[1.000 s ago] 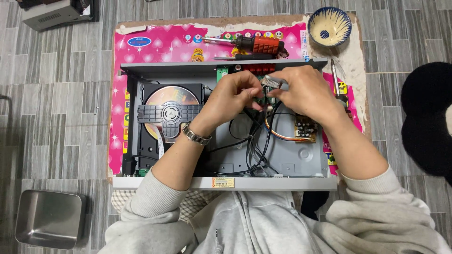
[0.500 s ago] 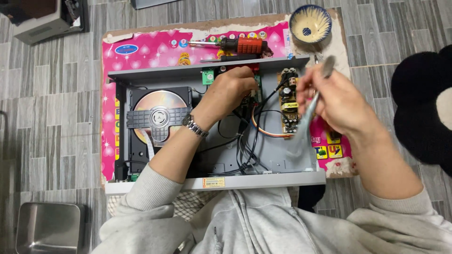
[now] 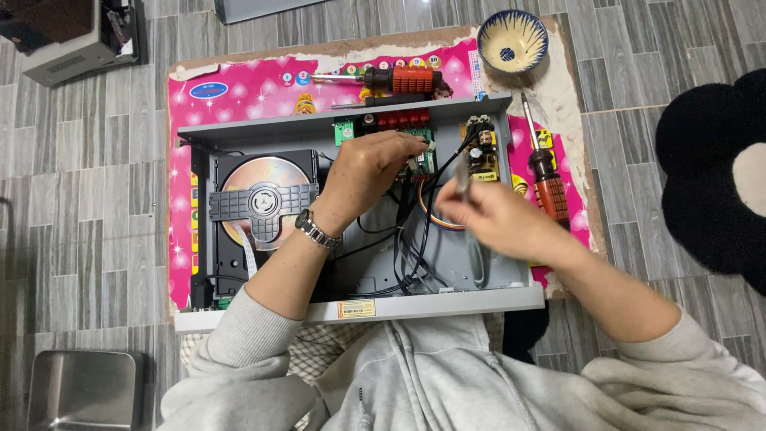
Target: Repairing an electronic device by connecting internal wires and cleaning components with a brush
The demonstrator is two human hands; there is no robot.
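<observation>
On the pink printed mat (image 3: 239, 96) lies an opened disc player (image 3: 351, 215), its grey chassis lidless and its front edge toward the person. Near the chassis's back edge, the left hand (image 3: 369, 172) reaches in with fingers curled and pressed together on the green circuit board (image 3: 415, 160) beside the row of red connectors (image 3: 396, 120); whether it pinches a plug or only steadies the board cannot be told. The right hand (image 3: 491, 215), blurred, hovers over the chassis's right half, closed around a thin grey tool (image 3: 464, 182), probably tweezers or a small pliers, pointing toward the back edge. Black cables (image 3: 419, 231) and an orange looped wire (image 3: 435, 219) run between the two hands. A shiny disc (image 3: 267, 195) sits in the drive at the left side. Beyond the back edge lie an orange-handled screwdriver (image 3: 391, 80) and a patterned bowl (image 3: 512, 41) at the mat's right back corner; another screwdriver (image 3: 544, 172) lies along the right edge. As a judgement, the metal tool could slip onto the small power board (image 3: 479, 152) and bridge or scratch parts there, and a tug on the tangled cables could strain a connector.
</observation>
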